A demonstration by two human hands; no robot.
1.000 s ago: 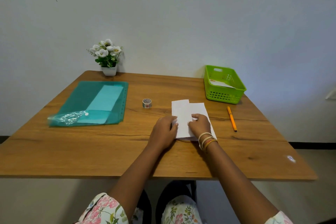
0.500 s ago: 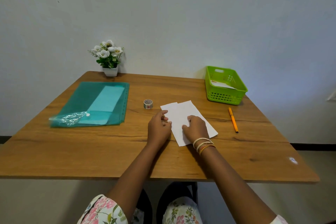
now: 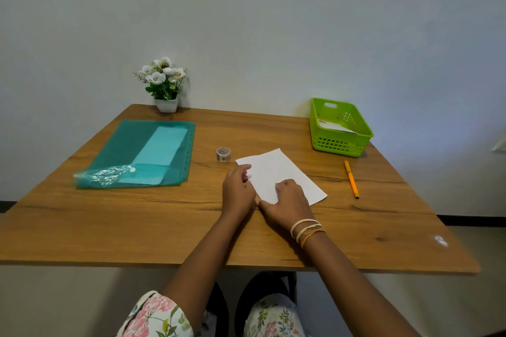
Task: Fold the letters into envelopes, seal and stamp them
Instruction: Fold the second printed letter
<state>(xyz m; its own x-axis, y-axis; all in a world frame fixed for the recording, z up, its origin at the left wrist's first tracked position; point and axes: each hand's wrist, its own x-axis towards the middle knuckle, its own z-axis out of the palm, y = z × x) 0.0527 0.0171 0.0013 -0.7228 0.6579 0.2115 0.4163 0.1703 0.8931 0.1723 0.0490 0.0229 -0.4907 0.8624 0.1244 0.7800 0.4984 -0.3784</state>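
A white folded letter (image 3: 279, 172) lies at an angle on the wooden table (image 3: 137, 221), just right of centre. My left hand (image 3: 237, 190) is at its left edge with curled fingers, thumb and fingertips pinching the paper's edge. My right hand (image 3: 290, 201) lies flat on the letter's near end and presses it down, fingers spread. A small roll of stamp stickers (image 3: 223, 154) stands just left of the letter's far corner. A white envelope (image 3: 336, 127) lies inside the green basket (image 3: 364, 136) at the back right.
A teal plastic folder (image 3: 128, 145) with a pale sheet inside lies on the left half of the table. An orange pen (image 3: 351, 179) lies right of the letter. A white flower pot (image 3: 166, 104) stands at the back edge. A small sticker (image 3: 440, 241) sits near the right front corner.
The letter has turned clockwise and now shows as one flat rectangle instead of two offset layers. My right hand slid to its near end and flattened; my left hand stayed at its left edge.
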